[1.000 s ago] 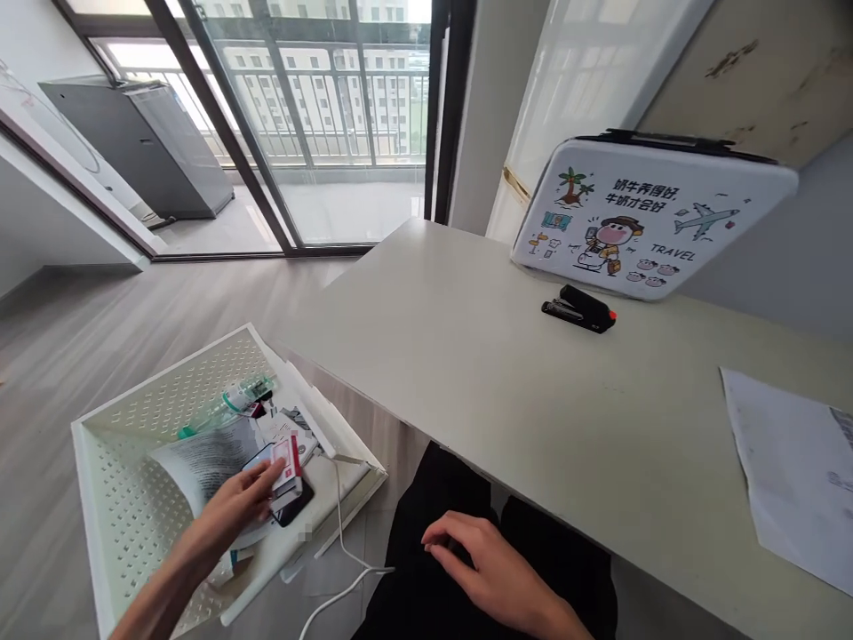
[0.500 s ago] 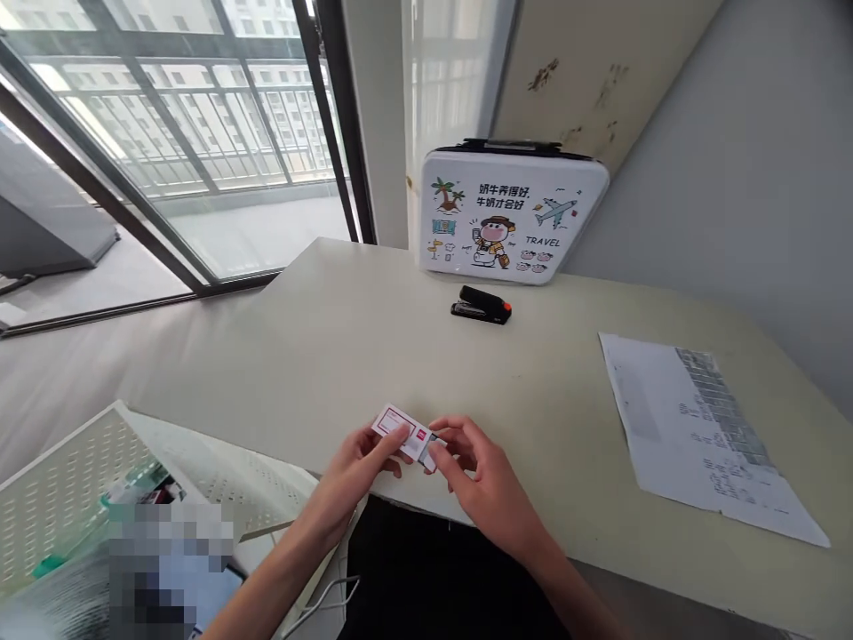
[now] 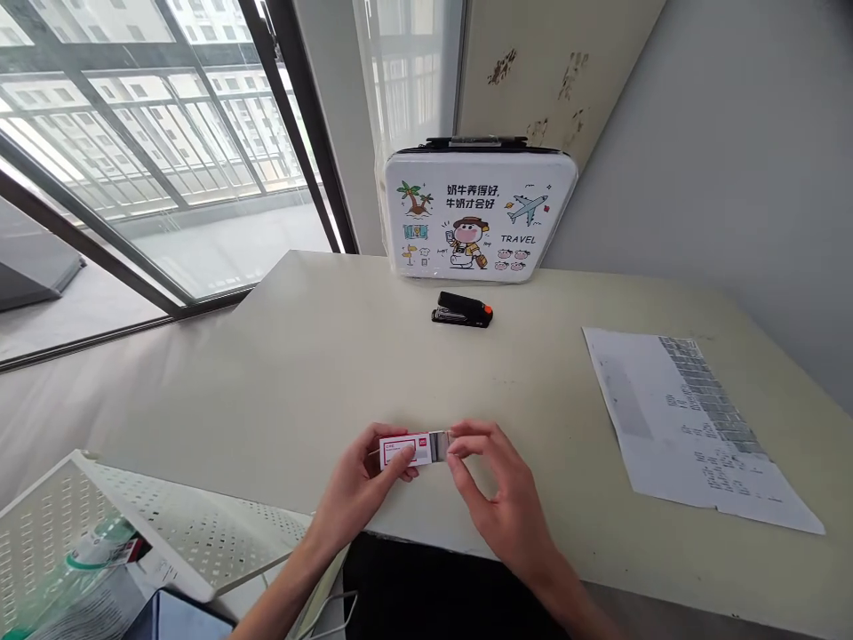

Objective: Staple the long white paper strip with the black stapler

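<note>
White-red box (image 3: pixel 398 451), grey insert (image 3: pixel 440 447) partly out, near side of black stapler (image 3: pixel 462 310); clamped in left hand (image 3: pixel 360 484), insert end pinched by right hand (image 3: pixel 506 498). Risk: any contents spilling from hard tug.

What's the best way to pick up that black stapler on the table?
I'd pinch the stapler across the thicker right half of its body, near the orange end, coming down from above on the person's side. It lies sideways to the person, its left end gapes open with metal showing, and the white case stands just behind.
</note>
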A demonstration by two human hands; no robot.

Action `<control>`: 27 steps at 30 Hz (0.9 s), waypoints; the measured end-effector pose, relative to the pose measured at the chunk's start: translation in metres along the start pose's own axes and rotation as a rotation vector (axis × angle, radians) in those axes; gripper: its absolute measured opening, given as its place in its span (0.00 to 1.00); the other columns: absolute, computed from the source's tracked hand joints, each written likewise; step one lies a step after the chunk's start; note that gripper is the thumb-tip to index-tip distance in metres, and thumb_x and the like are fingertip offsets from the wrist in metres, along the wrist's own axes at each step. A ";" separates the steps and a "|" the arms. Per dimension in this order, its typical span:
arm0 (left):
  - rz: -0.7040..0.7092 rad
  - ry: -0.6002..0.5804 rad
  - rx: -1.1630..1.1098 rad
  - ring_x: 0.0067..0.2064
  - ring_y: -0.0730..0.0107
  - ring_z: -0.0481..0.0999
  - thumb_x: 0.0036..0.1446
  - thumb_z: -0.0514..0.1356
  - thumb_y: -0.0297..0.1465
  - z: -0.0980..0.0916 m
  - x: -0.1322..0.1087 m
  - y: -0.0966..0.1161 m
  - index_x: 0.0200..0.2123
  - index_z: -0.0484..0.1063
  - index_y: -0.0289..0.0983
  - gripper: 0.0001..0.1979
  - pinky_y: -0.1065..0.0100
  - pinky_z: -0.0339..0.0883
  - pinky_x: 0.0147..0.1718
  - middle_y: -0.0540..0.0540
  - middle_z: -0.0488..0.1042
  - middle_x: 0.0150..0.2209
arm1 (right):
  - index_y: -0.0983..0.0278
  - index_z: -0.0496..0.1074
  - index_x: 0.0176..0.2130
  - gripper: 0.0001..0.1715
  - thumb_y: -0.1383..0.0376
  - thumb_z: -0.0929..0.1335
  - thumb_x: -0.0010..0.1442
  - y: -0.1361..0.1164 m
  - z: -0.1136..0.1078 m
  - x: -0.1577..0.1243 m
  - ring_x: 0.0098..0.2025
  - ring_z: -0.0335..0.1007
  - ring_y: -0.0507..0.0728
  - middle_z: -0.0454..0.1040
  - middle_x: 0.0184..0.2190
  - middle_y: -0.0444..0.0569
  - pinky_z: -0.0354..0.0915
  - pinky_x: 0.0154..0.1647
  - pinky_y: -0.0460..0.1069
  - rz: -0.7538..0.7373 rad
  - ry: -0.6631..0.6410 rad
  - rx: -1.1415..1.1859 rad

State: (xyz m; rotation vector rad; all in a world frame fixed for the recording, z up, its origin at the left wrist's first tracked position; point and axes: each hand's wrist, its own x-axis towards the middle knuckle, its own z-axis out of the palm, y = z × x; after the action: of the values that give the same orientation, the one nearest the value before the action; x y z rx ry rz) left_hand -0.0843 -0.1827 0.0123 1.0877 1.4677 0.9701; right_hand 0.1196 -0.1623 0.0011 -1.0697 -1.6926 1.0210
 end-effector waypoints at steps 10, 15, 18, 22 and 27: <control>0.020 0.037 -0.014 0.41 0.62 0.83 0.63 0.66 0.45 0.007 0.004 0.003 0.47 0.73 0.39 0.17 0.61 0.77 0.45 0.45 0.82 0.45 | 0.59 0.74 0.52 0.15 0.59 0.62 0.74 0.016 0.025 -0.005 0.32 0.74 0.53 0.75 0.44 0.50 0.73 0.32 0.49 0.100 0.098 -0.208; 0.012 0.021 -0.059 0.42 0.61 0.83 0.62 0.66 0.45 0.013 0.005 -0.001 0.46 0.73 0.38 0.18 0.61 0.76 0.47 0.44 0.83 0.44 | 0.58 0.79 0.48 0.14 0.56 0.66 0.71 0.026 0.018 0.007 0.37 0.77 0.55 0.71 0.50 0.53 0.75 0.31 0.49 0.144 0.110 -0.261; 0.017 0.032 -0.080 0.43 0.60 0.83 0.62 0.67 0.45 0.018 0.005 -0.005 0.46 0.73 0.38 0.18 0.61 0.76 0.47 0.44 0.83 0.44 | 0.57 0.80 0.46 0.14 0.57 0.66 0.70 0.027 0.017 0.010 0.46 0.78 0.59 0.69 0.58 0.56 0.77 0.33 0.50 0.164 0.116 -0.193; 0.044 0.055 -0.097 0.43 0.61 0.83 0.63 0.67 0.44 0.024 0.004 -0.013 0.47 0.73 0.39 0.17 0.62 0.75 0.47 0.45 0.82 0.45 | 0.58 0.81 0.46 0.15 0.56 0.66 0.70 0.030 0.018 0.014 0.44 0.79 0.59 0.68 0.62 0.56 0.79 0.37 0.53 0.247 0.086 -0.101; 0.057 0.042 -0.094 0.44 0.62 0.83 0.64 0.66 0.43 0.028 0.004 -0.018 0.47 0.72 0.40 0.15 0.62 0.75 0.48 0.45 0.82 0.46 | 0.59 0.82 0.39 0.12 0.56 0.70 0.65 0.035 0.010 0.022 0.50 0.78 0.61 0.71 0.61 0.55 0.79 0.41 0.53 0.318 0.054 0.030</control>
State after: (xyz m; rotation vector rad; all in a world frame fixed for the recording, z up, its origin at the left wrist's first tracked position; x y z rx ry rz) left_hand -0.0591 -0.1832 -0.0103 1.0513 1.4162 1.0972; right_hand 0.1120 -0.1330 -0.0287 -1.3643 -1.4877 1.1996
